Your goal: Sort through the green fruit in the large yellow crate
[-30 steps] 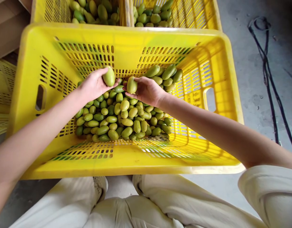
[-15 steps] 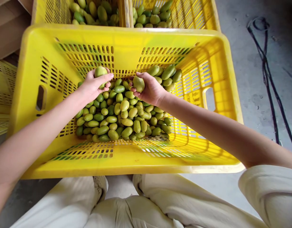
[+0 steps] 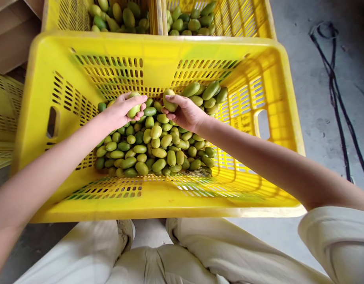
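Inside a large yellow plastic crate lies a heap of smooth green oval fruits, some yellowish. My left hand is closed round one pale green oval fruit, held just above the heap's left back part. Across from it, my right hand grips another green oval fruit between thumb and fingers. The two hands are apart, with a narrow gap between them. Behind my right hand, several larger green fruits are grouped in the back right corner.
Two more yellow crates with green fruit stand behind, a left one and a right one. Cardboard is at the upper left, above another yellow crate. A black cable lies on the grey floor at right.
My left hand has moved right and slightly down with its fruit, closer to my right hand. In my right hand the fruit has turned and sits a little higher.
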Available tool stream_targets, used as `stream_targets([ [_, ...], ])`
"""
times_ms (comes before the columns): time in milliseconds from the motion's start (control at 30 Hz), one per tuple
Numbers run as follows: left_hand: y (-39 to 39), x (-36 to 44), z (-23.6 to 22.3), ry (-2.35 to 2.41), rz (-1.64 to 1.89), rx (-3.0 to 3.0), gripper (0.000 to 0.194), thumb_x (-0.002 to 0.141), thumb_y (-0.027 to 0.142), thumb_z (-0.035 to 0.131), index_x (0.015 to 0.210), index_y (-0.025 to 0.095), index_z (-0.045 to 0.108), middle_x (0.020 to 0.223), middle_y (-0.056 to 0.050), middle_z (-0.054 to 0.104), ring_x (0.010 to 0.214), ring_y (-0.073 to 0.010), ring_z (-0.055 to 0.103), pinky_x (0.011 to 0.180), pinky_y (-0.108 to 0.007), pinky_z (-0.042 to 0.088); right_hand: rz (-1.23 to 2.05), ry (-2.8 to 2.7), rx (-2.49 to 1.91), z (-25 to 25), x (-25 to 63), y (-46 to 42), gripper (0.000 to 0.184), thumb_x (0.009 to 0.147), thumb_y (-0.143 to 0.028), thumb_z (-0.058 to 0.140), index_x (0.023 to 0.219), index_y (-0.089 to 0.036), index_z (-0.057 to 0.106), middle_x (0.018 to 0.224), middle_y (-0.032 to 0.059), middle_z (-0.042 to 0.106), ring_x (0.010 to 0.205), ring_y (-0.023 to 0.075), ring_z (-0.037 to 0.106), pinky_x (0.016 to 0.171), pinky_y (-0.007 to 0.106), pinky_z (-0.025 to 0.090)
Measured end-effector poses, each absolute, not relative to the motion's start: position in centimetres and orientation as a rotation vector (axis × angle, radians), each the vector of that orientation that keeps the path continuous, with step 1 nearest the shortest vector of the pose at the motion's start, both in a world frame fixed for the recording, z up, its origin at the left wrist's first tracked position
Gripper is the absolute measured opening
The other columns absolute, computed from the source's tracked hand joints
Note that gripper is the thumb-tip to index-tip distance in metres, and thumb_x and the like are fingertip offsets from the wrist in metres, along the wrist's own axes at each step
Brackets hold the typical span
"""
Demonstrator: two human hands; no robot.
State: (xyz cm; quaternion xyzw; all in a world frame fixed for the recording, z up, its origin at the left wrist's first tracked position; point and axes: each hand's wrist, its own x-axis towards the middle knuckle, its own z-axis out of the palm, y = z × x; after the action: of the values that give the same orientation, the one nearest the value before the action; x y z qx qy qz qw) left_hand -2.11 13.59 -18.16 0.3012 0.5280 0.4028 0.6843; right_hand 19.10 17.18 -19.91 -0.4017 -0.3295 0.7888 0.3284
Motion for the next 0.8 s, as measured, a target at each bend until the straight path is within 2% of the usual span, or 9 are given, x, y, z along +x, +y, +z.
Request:
stream_targets([
  [67,13.8,-2.0,-18.1,1.203,0.892,0.655,0.031,0.100,0.032,0.076,0.080,0.021,0.055,0.067,0.002,0.061,0.050,-0.0081,0.056,0.046,-0.020,0.037,2.085,-0.905,-1.054,-19.6,19.2,17.0,0.035,0.082,-0.029,0.089,0.091,-0.023,0.056,0.087,-0.0017,0.064,0.061,0.0083,0.048,0.042,0.017,0.032],
  [167,14.2,-2.1,-18.1,1.198,0.914,0.615,0.034,0.110,0.044,0.055,0.086,0.020,0.058,0.071,-0.001,0.063,0.055,-0.0118,0.062,0.049,-0.022,0.040,2.089,-0.946,-1.084,-19.1,19.2,16.7,0.042,0.080,-0.037,0.093,0.093,-0.023,0.056,0.089,-0.0024,0.066,0.056,0.0063,0.038,0.041,0.018,0.026],
  [267,14.3,-2.1,-18.1,1.180,0.957,0.585,0.032,0.112,0.031,0.043,0.092,0.018,0.063,0.080,-0.005,0.067,0.072,-0.0179,0.073,0.059,-0.026,0.050,2.080,-0.955,-1.083,-19.0,19.0,16.7,0.049,0.078,-0.045,0.097,0.093,-0.023,0.056,0.089,-0.0029,0.066,0.054,0.0054,0.035,0.041,0.019,0.025],
  [400,14.1,-2.0,-18.3,1.158,1.032,0.616,0.006,0.097,0.016,0.065,0.100,0.018,0.070,0.094,-0.005,0.075,0.086,-0.0197,0.076,0.068,-0.028,0.056,2.061,-0.977,-1.093,-19.5,19.1,17.1,0.056,0.085,-0.069,0.086,0.087,-0.024,0.054,0.074,-0.0046,0.058,0.052,0.0068,0.030,0.042,0.021,0.024],
  [533,14.0,-2.0,-18.7,1.194,1.090,0.644,0.014,0.088,0.015,0.082,0.097,0.019,0.072,0.099,-0.007,0.078,0.096,-0.0202,0.076,0.075,-0.028,0.059,2.061,-1.000,-1.138,-20.0,19.7,17.5,0.068,0.088,-0.086,0.070,0.074,-0.026,0.041,0.057,-0.0074,0.034,0.053,0.0091,0.014,0.043,0.026,0.018],
  [600,14.0,-2.1,-19.0,1.223,1.092,0.647,0.015,0.089,0.021,0.084,0.094,0.019,0.071,0.099,-0.008,0.077,0.103,-0.0224,0.075,0.077,-0.028,0.058,2.032,-0.986,-1.172,-20.1,20.0,17.7,0.066,0.088,-0.083,0.072,0.075,-0.027,0.041,0.057,-0.0067,0.032,0.055,0.0106,0.016,0.045,0.028,0.022],
  [667,14.0,-2.2,-19.1,1.224,1.094,0.656,0.019,0.093,0.033,0.083,0.094,0.020,0.069,0.101,-0.009,0.075,0.109,-0.0240,0.073,0.076,-0.028,0.056,2.011,-0.934,-1.201,-19.9,20.0,17.7,0.058,0.089,-0.075,0.077,0.080,-0.027,0.045,0.060,-0.0049,0.038,0.058,0.0119,0.027,0.049,0.028,0.032],
  [733,13.9,-2.1,-19.0,1.197,1.095,0.654,0.025,0.102,0.043,0.073,0.097,0.019,0.069,0.100,-0.008,0.071,0.109,-0.0229,0.072,0.073,-0.027,0.052,2.022,-0.848,-1.211,-19.7,19.9,17.6,0.046,0.092,-0.058,0.080,0.086,-0.026,0.048,0.068,-0.0025,0.048,0.064,0.0131,0.043,0.056,0.027,0.043],
  [800,13.9,-2.0,-18.8,1.165,1.086,0.615,0.032,0.110,0.047,0.058,0.099,0.019,0.068,0.096,-0.006,0.066,0.100,-0.0193,0.071,0.070,-0.025,0.048,2.034,-0.785,-1.210,-19.6,19.7,17.5,0.034,0.091,-0.037,0.080,0.090,-0.024,0.049,0.077,-0.0013,0.055,0.070,0.0132,0.054,0.062,0.026,0.050],
])
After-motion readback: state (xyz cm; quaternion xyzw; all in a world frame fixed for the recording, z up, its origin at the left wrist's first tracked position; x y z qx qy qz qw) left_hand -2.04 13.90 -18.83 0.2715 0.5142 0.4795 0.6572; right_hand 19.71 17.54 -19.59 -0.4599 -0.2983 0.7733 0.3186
